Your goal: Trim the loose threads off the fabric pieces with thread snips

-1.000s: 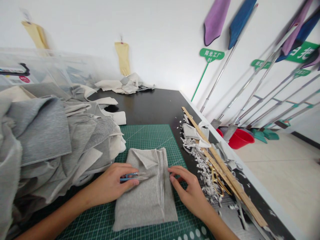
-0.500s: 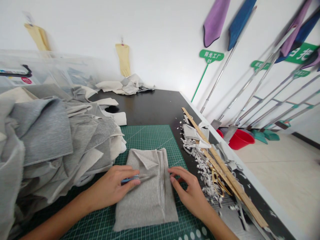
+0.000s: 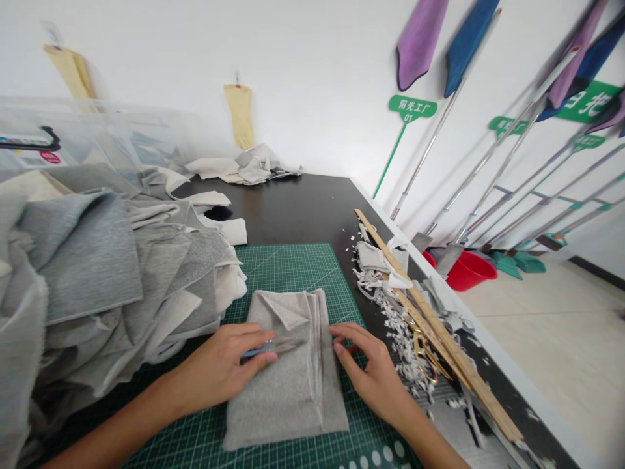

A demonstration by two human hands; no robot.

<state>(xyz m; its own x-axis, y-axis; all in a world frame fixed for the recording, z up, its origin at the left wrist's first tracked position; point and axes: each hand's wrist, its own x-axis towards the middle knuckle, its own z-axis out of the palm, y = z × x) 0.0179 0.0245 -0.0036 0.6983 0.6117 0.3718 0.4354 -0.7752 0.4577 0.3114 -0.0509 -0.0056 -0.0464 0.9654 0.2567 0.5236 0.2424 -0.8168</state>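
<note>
A folded piece of grey knit fabric (image 3: 283,404) lies on the green cutting mat (image 3: 297,264), with loose folds along its upper and right parts. My left hand (image 3: 229,361) rests over the cloth's left side, closed on small blue-handled thread snips (image 3: 280,345); their grey pointed blades face right across the fabric. Part of the handle is hidden by the fingers. At the right edge of the cloth is my right hand (image 3: 368,365), its fingers bent, thumb and forefinger apart, the tips touching or just beside the edge.
A big heap of grey fabric pieces (image 3: 122,260) fills the left, before a clear plastic bin (image 3: 161,130). Along the right table edge lie wooden rulers (image 3: 439,332), gold-handled scissors (image 3: 424,355) and fabric scraps (image 3: 400,332). More cloth (image 3: 254,166) sits at the back wall.
My left hand has shifted very slightly right with the snips, whose blades look a little blurred. My right hand and the fabric stay almost as they were.
</note>
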